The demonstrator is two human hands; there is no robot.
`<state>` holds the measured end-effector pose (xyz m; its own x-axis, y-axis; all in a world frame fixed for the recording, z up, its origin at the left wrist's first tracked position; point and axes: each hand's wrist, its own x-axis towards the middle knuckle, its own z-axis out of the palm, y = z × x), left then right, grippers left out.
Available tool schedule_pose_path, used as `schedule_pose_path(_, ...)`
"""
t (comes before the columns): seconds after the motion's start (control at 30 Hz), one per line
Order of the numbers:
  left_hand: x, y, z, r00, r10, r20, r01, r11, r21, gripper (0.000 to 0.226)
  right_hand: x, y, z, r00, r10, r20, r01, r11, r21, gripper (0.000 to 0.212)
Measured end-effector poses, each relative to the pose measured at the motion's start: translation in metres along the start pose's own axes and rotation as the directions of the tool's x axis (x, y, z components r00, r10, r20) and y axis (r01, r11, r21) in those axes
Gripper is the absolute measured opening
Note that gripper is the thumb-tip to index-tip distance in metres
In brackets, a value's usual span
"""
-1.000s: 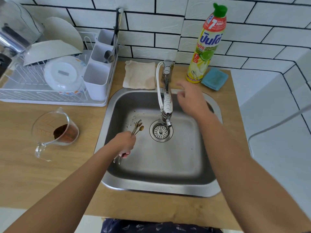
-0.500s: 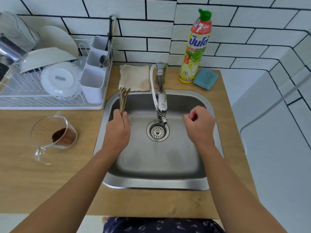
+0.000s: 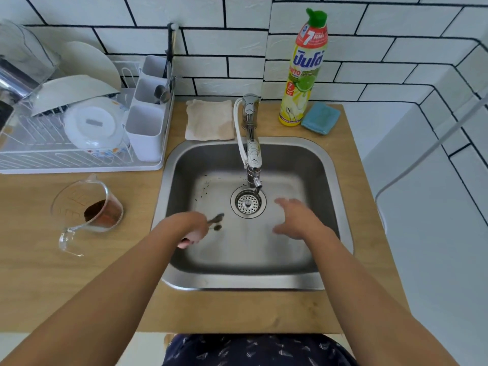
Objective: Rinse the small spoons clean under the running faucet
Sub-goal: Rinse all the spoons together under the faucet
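Observation:
My left hand [image 3: 194,229] is shut on a bunch of small spoons [image 3: 217,222], low in the steel sink [image 3: 340,186], left of the drain [image 3: 247,203]. The spoon bowls point right and look blurred. My right hand [image 3: 298,220] hovers open with fingers spread, right of the drain, holding nothing. The chrome faucet [image 3: 252,151] reaches over the drain between the two hands. Whether water runs from it I cannot tell.
A white dish rack [image 3: 79,143] with plates and a cutlery holder stands at the back left. A clear measuring cup [image 3: 87,210] with brown powder sits left of the sink. A cloth [image 3: 210,120], a dish soap bottle [image 3: 303,72] and a blue sponge [image 3: 320,118] line the back.
My left hand brought the spoons down from upright at the sink's back left to low beside the drain. My right hand opened from a loose fist and dropped lower.

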<state>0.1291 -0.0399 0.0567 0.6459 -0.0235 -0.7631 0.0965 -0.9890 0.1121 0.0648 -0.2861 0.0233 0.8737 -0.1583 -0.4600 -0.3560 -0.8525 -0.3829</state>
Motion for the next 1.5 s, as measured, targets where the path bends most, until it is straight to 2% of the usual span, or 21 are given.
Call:
schedule_pose_path(0.07, 0.0, -0.001, 0.003, 0.992, 0.066, -0.107, -0.063, 0.998, 0.03, 0.026, 0.0, 0.003, 0.004, 0.999, 0.039, 0.001, -0.039, 0.999, 0.007, 0.041)
schedule_pose_path(0.13, 0.007, 0.002, 0.006, 0.887, 0.128, -0.443, -0.241, 0.948, -0.207, 0.026, -0.002, -0.004, 0.001, 0.959, 0.007, -0.284, 0.047, 0.982, 0.183, 0.014)
schedule_pose_path(0.2, 0.003, 0.001, 0.009, 0.758, 0.167, -0.631, -0.419, 0.866, -0.274, 0.025, -0.002, -0.009, 0.001, 0.859, -0.002, -0.511, 0.155, 0.954, 0.256, 0.022)
schedule_pose_path(0.27, 0.01, -0.003, 0.006, 0.894, 0.169, -0.415, -0.265, 0.946, -0.185, 0.019, -0.003, -0.01, -0.002, 0.837, -0.026, -0.547, 0.207, 0.94, 0.272, 0.019)
schedule_pose_path(0.33, 0.004, -0.006, -0.001, 0.996, 0.019, -0.091, -0.018, 1.0, 0.012, 0.023, -0.004, -0.01, -0.005, 0.964, -0.041, -0.262, 0.085, 0.984, 0.159, 0.018)
schedule_pose_path(0.4, 0.004, -0.01, 0.002, 0.983, 0.093, -0.156, -0.091, 0.996, 0.021, 0.026, -0.002, -0.006, -0.001, 0.998, -0.026, -0.057, 0.028, 0.998, 0.047, 0.039)
schedule_pose_path(0.43, 0.006, -0.009, 0.004, 0.938, 0.152, -0.313, -0.181, 0.981, -0.068, 0.025, -0.003, -0.008, -0.001, 0.992, -0.031, -0.126, 0.043, 0.995, 0.087, 0.032)
schedule_pose_path(0.5, 0.001, -0.006, 0.013, 0.727, 0.154, -0.669, -0.469, 0.823, -0.321, 0.027, -0.006, -0.015, 0.002, 0.923, -0.05, -0.382, 0.131, 0.973, 0.189, 0.013)
schedule_pose_path(0.53, -0.001, -0.007, 0.015, 0.661, 0.183, -0.728, -0.544, 0.785, -0.296, 0.027, -0.004, -0.015, 0.004, 0.873, -0.044, -0.486, 0.173, 0.959, 0.223, 0.018)
schedule_pose_path(0.57, 0.0, -0.006, 0.014, 0.7, 0.184, -0.69, -0.513, 0.801, -0.307, 0.024, -0.004, -0.015, 0.003, 0.849, -0.033, -0.527, 0.189, 0.951, 0.246, 0.021)
schedule_pose_path(0.6, 0.006, -0.006, 0.01, 0.814, 0.192, -0.549, -0.39, 0.881, -0.27, 0.02, -0.003, -0.014, 0.003, 0.857, -0.037, -0.515, 0.204, 0.94, 0.272, 0.021)
schedule_pose_path(0.67, 0.006, -0.007, 0.003, 0.996, -0.016, -0.093, -0.006, 0.973, -0.233, 0.023, -0.003, -0.013, 0.0, 0.962, -0.033, -0.271, 0.083, 0.981, 0.174, 0.012)
schedule_pose_path(0.7, 0.006, -0.008, 0.003, 0.997, -0.065, 0.03, 0.069, 0.987, -0.144, 0.026, -0.001, -0.011, 0.001, 0.991, -0.015, -0.131, 0.026, 0.996, 0.083, 0.025)
schedule_pose_path(0.77, 0.005, -0.006, 0.001, 0.999, 0.018, 0.051, -0.016, 0.999, -0.034, 0.025, 0.003, -0.009, 0.008, 0.997, 0.055, -0.06, -0.045, 0.986, 0.159, 0.038)
schedule_pose_path(0.83, 0.01, 0.0, 0.008, 0.987, 0.139, 0.079, -0.109, 0.946, -0.305, 0.015, 0.001, -0.015, 0.013, 0.986, 0.164, 0.019, -0.155, 0.877, 0.455, 0.04)
schedule_pose_path(0.9, 0.009, 0.001, 0.013, 0.938, 0.327, 0.118, -0.184, 0.754, -0.63, 0.025, 0.003, -0.019, 0.019, 0.944, 0.185, 0.272, -0.32, 0.7, 0.638, 0.047)
schedule_pose_path(0.97, 0.003, 0.007, 0.017, 0.876, 0.441, 0.195, -0.108, 0.573, -0.812, 0.03, 0.001, -0.025, 0.025, 0.906, 0.072, 0.417, -0.39, 0.524, 0.757, 0.048)
schedule_pose_path(1.07, -0.007, 0.015, 0.023, 0.78, 0.54, 0.317, -0.007, 0.513, -0.858, 0.025, 0.003, -0.032, 0.029, 0.911, -0.125, 0.393, -0.359, 0.23, 0.905, 0.029)
schedule_pose_path(1.2, -0.013, 0.019, 0.02, 0.722, 0.562, 0.404, 0.06, 0.531, -0.845, 0.019, 0.002, -0.039, 0.026, 0.931, -0.215, 0.295, -0.288, 0.061, 0.956, 0.021)
schedule_pose_path(1.4, -0.01, 0.01, 0.028, 0.858, 0.45, 0.247, -0.124, 0.649, -0.75, 0.054, 0.007, -0.032, 0.022, 0.987, -0.033, 0.159, -0.16, -0.017, 0.987, 0.021)
schedule_pose_path(1.5, -0.009, 0.015, 0.037, 0.903, 0.402, 0.15, -0.118, 0.57, -0.813, 0.048, 0.008, -0.029, 0.027, 0.994, 0.012, 0.107, -0.105, -0.089, 0.99, 0.019)
